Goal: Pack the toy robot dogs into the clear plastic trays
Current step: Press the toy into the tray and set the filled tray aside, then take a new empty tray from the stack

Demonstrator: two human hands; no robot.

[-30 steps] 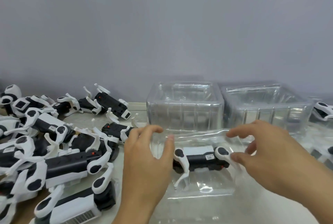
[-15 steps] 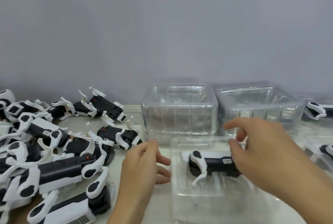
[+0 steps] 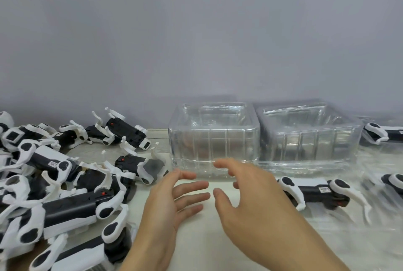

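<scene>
The head camera looks down on a pale, smooth table (image 3: 209,238) that stands against a plain grey wall (image 3: 196,30).

Both hands hover low over the middle of the table, and neither holds anything. The left hand (image 3: 172,205) has its fingers spread and almost straight, pointing to the right. The right hand (image 3: 246,201) has its fingers loosely bent, with the tips slightly blurred, just in front of the near tray. The fingertips of the two hands are close together but do not touch.

Behind the hands stand two stacks of clear plastic trays, side by side and touching. The left stack (image 3: 213,137) and the right stack (image 3: 309,137) are both square with rounded corners, thin, glossy walls and upright ribs.

On the left lies a heap of toy dogs (image 3: 54,183). Their bodies are boxy, matte black and white, and their thin white legs are curved and tangled together. Some show a small red dot or a label.

To the right of the right hand one dog (image 3: 316,192) lies on its side in a shallow clear tray (image 3: 327,220), whose edges are hard to see. More dogs lie at the far right edge, one in the back (image 3: 381,133) and one nearer (image 3: 392,181), both partly cut off.
</scene>
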